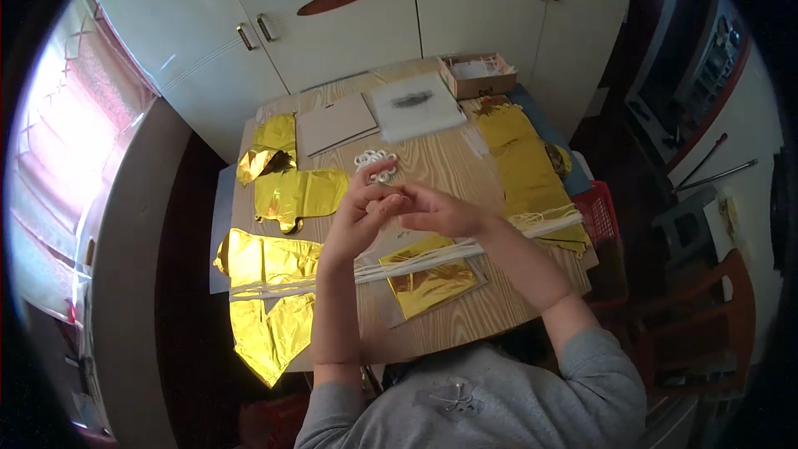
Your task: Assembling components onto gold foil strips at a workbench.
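My left hand (357, 218) and my right hand (445, 214) meet above the middle of the table, fingers touching. The left fingers are curled, with one pointing up and right. My right fingertips press against them; anything held between is too small to make out. Just beyond lies a pile of small white rings (366, 156). Below my hands a bundle of long white cords (445, 260) runs across the table. It passes over a shiny gold foil piece (432, 285) on a flat board. At the left lie gold foil pieces (301, 193), looking like flat, deflated balloons.
A long stack of gold foil (519, 154) covers the table's right side. Grey-brown cardboard (337, 125), a white sheet with a dark smudge (449, 108) and an open box (482, 83) lie along the far edge. White cabinets (332, 41) stand behind. A wooden chair (740, 299) is at right.
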### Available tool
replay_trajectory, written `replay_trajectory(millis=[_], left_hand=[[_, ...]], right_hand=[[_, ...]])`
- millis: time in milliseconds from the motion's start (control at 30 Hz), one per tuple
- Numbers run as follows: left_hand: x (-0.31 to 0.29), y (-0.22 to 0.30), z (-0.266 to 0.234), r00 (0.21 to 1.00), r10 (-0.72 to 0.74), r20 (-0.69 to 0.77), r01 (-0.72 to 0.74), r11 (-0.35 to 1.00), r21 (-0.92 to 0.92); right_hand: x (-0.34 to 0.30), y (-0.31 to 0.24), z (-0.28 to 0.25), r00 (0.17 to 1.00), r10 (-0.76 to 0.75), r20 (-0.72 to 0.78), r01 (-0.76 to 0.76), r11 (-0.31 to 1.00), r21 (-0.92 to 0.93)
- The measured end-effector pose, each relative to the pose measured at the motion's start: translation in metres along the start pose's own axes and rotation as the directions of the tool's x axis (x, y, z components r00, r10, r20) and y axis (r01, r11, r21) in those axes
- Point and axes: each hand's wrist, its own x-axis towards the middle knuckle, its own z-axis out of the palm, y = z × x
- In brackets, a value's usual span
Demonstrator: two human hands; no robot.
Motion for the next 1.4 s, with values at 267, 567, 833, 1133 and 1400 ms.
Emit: replay_trajectory(millis=[267,567,833,1133,1400], left_hand=[[-0.005,-0.001,-0.026,0.985,-0.158,-0.070,0.039,0.600,-0.799],[-0.003,0.000,-0.028,1.000,0.021,-0.006,-0.017,0.931,0.365],[0.001,0.002,-0.014,0.969,0.103,-0.226,-0.031,0.952,0.303],[0.002,0.001,-0.010,0.953,-0.134,-0.273,0.034,0.939,-0.344],[-0.007,-0.011,-0.033,0.988,-0.122,0.095,0.154,0.800,-0.580]], right_hand=[[0.016,0.019,-0.001,0.967,0.160,-0.197,-0.117,0.969,0.216],[0.015,0.005,0.006,0.899,-0.298,-0.320,0.151,0.898,-0.414],[0.012,0.002,0.004,0.979,-0.073,-0.188,-0.036,0.855,-0.518],[0.016,0.012,0.004,0.985,0.103,-0.135,-0.122,0.983,-0.140],[0.013,0.016,-0.006,0.990,0.050,-0.135,-0.084,0.963,-0.255]])
